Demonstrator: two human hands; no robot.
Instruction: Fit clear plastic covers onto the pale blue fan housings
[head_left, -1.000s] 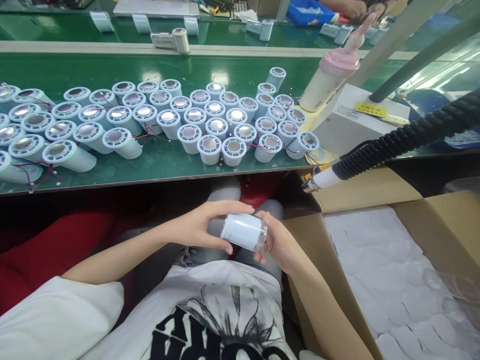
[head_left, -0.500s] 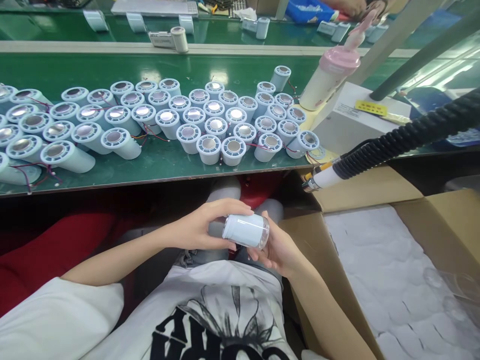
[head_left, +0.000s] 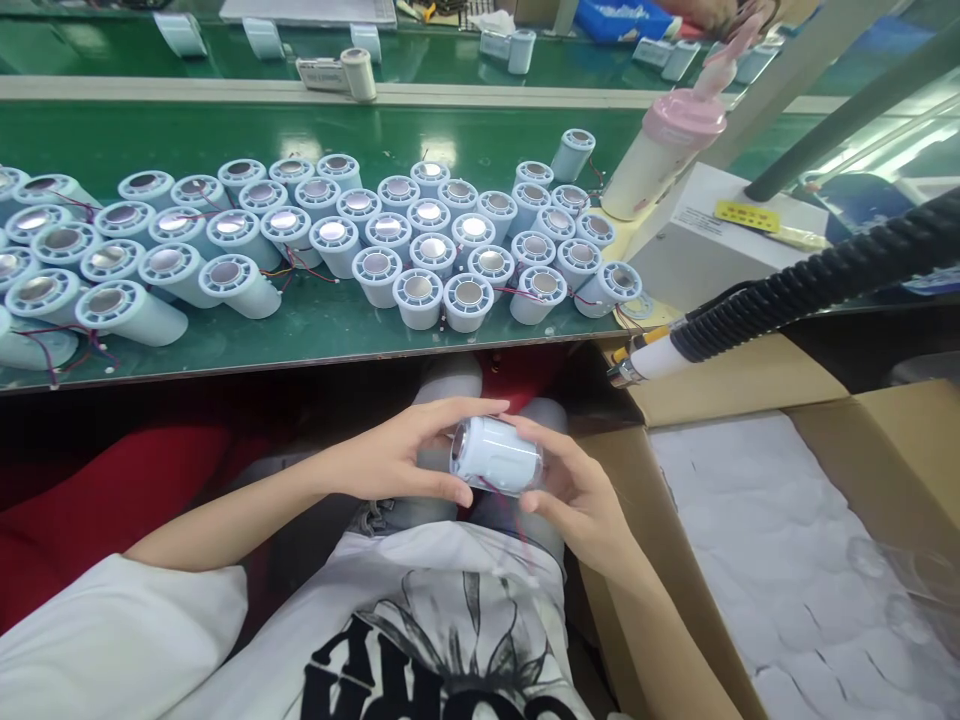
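Note:
Both hands hold one pale blue cylinder (head_left: pixel 497 455) sideways over my lap, below the bench edge. My left hand (head_left: pixel 405 455) grips its left end, thumb below and fingers on top. My right hand (head_left: pixel 574 490) cups its right end, where a clear cap sits. Thin red wires hang from the cylinder. Several like cylinders (head_left: pixel 420 240) with round metal faces stand or lie in a cluster on the green bench (head_left: pixel 315 335) in front of me.
A black corrugated hose with a white nozzle (head_left: pixel 652 358) reaches in from the right. Below it an open cardboard box (head_left: pixel 679 395) lined with white foam stands by my right knee. A pink-capped bottle (head_left: pixel 660 150) leans by a white unit. Another person's hands show at the top right.
The cylinder has been turned in my hands. My right hand's fingers have come up around its right end. The view has shifted slightly.

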